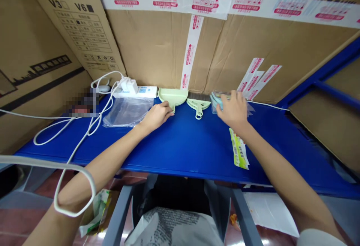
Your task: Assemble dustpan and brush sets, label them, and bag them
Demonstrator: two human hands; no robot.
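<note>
A pale green mini dustpan point(176, 95) lies against the cardboard at the back of the blue table. My left hand point(157, 117) has its fingers closed at the dustpan's handle. Just right of the pan rests a matching small brush point(198, 104), dark bristles toward the cardboard and looped handle toward me; neither hand touches it. Farther right, my right hand point(233, 107) curls over a light blue item in clear plastic point(216, 100), whose kind I cannot make out because the fingers cover much of it.
Clear plastic bags point(129, 111) lie left of my left hand, before a white power strip point(146, 91). Loose white cables point(92, 122) loop over the table's left side. A green and white packet point(239, 150) lies below my right wrist. Tall cardboard point(157, 51) walls the back.
</note>
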